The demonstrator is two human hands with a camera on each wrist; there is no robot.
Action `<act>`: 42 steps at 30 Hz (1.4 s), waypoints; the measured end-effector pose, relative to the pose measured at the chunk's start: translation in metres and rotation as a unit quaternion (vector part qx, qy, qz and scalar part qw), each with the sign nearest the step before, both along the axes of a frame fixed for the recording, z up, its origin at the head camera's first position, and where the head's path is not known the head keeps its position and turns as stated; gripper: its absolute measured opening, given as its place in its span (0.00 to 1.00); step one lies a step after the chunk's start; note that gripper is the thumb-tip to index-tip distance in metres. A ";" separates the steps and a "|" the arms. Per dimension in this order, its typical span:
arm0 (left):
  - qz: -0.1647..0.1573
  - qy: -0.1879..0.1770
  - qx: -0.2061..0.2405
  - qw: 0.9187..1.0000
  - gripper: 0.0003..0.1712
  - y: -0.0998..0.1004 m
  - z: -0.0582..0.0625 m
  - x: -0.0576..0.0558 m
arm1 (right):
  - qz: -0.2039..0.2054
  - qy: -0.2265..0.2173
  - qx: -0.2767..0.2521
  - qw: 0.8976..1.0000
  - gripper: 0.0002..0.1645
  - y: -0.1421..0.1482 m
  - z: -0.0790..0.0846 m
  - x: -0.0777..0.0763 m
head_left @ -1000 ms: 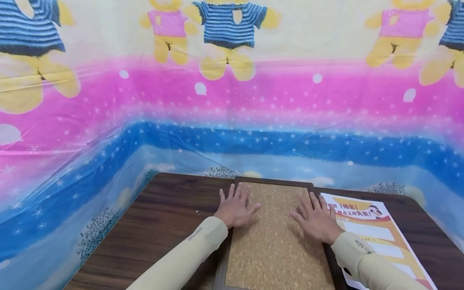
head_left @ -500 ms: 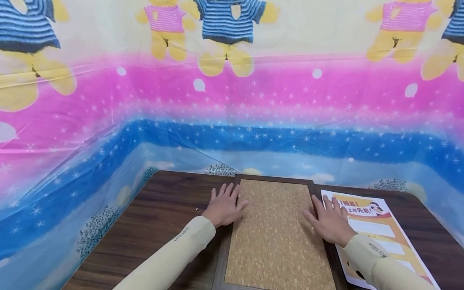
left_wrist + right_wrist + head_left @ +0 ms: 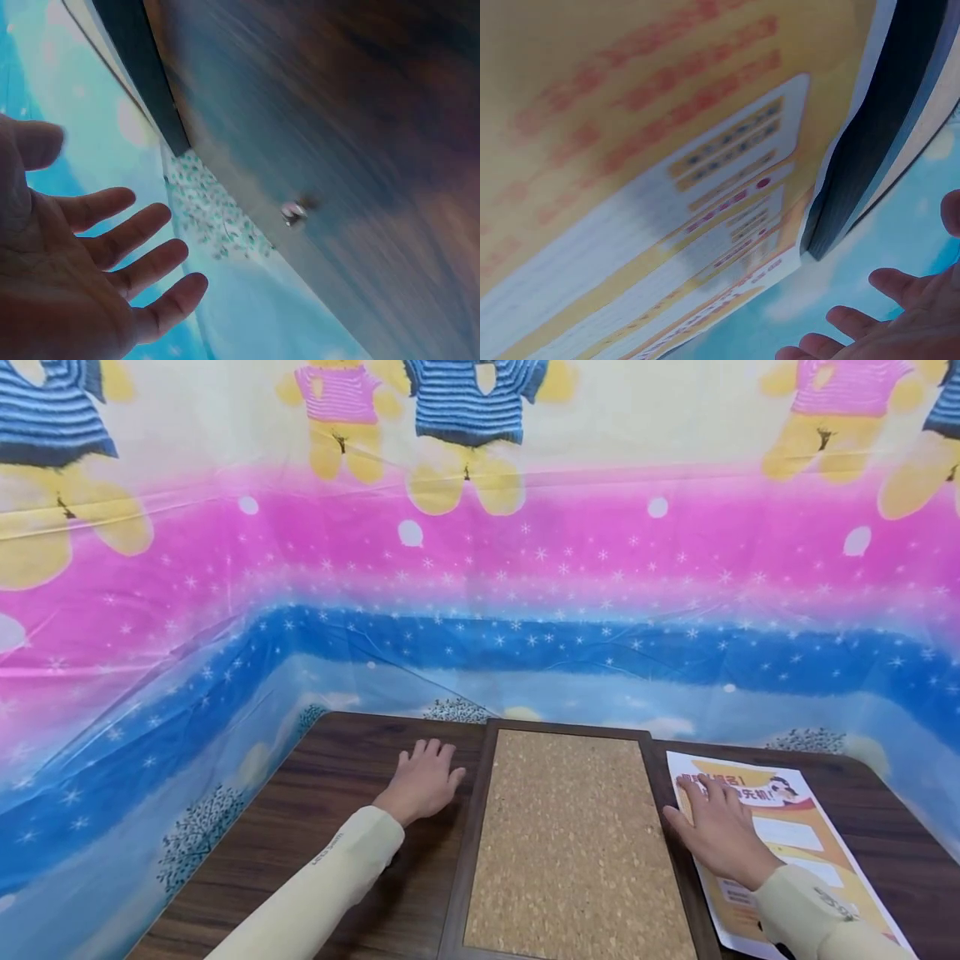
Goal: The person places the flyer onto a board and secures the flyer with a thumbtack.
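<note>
A cork board (image 3: 573, 843) in a dark wooden frame lies on the table between my hands. Left of it, my left hand (image 3: 426, 781) hovers over the bare wood with relaxed fingers, holding nothing. The left wrist view shows that palm and its spread fingers (image 3: 154, 274) apart from the tabletop. A small shiny round object (image 3: 292, 213) sits on the wood there; in the head view it is hidden. Over the printed poster (image 3: 821, 835) to the right of the board is my right hand (image 3: 720, 831), fingers loosely extended. In the right wrist view, nothing is in it.
The dark wood-grain table (image 3: 300, 810) has rounded far corners. Behind and left of it hangs a cloth backdrop (image 3: 570, 552) printed with bears and snowflakes. The board's frame (image 3: 566, 727) reaches the table's far edge.
Both hands have moved apart from over the cork board: the left hand to the left over the wood, the right hand to the right over the poster. The board has stayed in place.
</note>
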State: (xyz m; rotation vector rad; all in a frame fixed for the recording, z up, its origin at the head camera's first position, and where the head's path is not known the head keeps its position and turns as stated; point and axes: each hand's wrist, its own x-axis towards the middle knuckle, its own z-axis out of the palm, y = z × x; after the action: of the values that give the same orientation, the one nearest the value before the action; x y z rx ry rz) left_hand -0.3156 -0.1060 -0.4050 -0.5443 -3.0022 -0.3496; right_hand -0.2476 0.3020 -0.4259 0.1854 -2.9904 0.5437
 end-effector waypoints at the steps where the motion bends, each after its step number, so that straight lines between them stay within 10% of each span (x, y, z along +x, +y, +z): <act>1: 0.001 0.007 -0.004 1.000 0.26 -0.003 0.000 0.000 | -0.003 -0.002 0.000 1.000 0.40 0.003 0.000 0.001; 24: 0.013 -0.037 0.008 0.999 0.14 -0.060 -0.003 -0.003 | -0.047 -0.014 0.019 0.999 0.36 0.041 -0.019 0.023; 42: -0.001 -0.070 0.015 0.997 0.06 -0.064 -0.011 -0.014 | -0.127 -0.037 0.035 0.991 0.38 0.110 -0.022 0.027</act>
State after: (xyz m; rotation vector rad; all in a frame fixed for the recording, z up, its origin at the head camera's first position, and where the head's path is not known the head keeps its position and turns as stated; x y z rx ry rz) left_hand -0.3300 -0.1705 -0.4164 -0.5428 -3.1242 -0.4514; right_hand -0.2202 0.4121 -0.4476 -0.2132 -3.0407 0.4249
